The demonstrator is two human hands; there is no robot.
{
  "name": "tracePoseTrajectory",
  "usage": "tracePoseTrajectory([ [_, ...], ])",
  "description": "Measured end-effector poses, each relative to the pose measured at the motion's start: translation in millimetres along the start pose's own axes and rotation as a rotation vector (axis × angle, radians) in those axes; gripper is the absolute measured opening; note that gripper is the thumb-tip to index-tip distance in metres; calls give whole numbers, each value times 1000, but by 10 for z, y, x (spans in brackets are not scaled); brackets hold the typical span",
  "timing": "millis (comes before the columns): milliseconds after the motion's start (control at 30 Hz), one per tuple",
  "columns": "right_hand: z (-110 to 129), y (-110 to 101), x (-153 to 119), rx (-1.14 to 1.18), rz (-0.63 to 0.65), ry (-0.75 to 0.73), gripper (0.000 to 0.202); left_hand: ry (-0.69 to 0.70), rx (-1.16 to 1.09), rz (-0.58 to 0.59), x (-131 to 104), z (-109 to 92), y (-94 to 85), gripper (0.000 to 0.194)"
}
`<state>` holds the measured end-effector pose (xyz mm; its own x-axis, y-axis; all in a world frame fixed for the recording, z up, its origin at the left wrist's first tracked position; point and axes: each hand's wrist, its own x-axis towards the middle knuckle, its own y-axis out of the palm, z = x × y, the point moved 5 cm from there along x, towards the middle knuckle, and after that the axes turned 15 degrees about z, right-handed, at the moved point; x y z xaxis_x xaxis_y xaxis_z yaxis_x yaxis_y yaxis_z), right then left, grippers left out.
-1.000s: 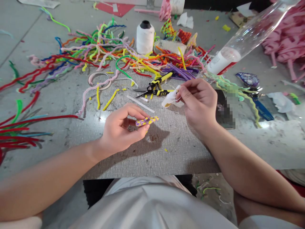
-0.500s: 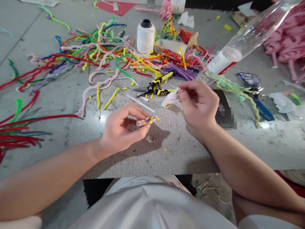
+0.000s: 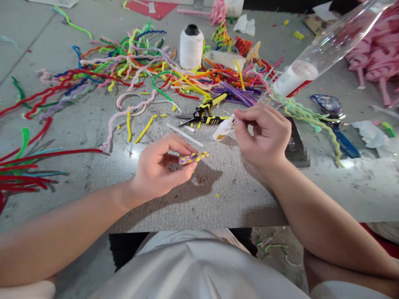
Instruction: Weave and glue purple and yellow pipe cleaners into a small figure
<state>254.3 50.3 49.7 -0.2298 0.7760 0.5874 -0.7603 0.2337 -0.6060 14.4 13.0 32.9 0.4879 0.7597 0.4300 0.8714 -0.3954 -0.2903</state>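
My left hand (image 3: 162,166) pinches a small purple-and-yellow pipe-cleaner piece (image 3: 193,158) between thumb and fingers, just above the table. To the right, the closed thumb and forefinger of my right hand (image 3: 263,135) are at the nozzle end of a small white glue bottle (image 3: 222,128), which tilts with its base toward the lower left. Whether its base touches the table I cannot tell. Behind the bottle lie yellow-and-black snips (image 3: 205,113), blades pointing left. A white strip (image 3: 184,135) lies between the snips and my left hand.
Tangled coloured pipe cleaners (image 3: 124,62) spread across the back and left. A white thread cone (image 3: 191,47) stands among them. At the right are a large clear bottle (image 3: 335,41), a dark flat box (image 3: 297,145), a blue strap (image 3: 346,143) and a pink pile (image 3: 374,58). A tape roll (image 3: 141,109) lies left of the snips.
My right hand has shifted slightly to the right and turned a little at the glue bottle's nozzle end. My left hand and the pipe-cleaner piece have hardly moved.
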Motion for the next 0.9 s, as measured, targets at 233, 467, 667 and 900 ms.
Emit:
tracePoseTrajectory([
  [233, -10, -14, 21, -27, 22, 25, 28, -30, 20, -9, 1, 13, -9, 17],
  [467, -18, -33, 57, -5, 71, 10, 28, -44, 11, -4, 8, 32, -17, 16],
  [667, -16, -29, 84, 28, 82, 26, 34, -2, 5, -5, 12, 32, -22, 18],
  [900, 17, -44, 80, 10, 86, -6, 32, -39, -1, -6, 13, 39, -22, 17],
])
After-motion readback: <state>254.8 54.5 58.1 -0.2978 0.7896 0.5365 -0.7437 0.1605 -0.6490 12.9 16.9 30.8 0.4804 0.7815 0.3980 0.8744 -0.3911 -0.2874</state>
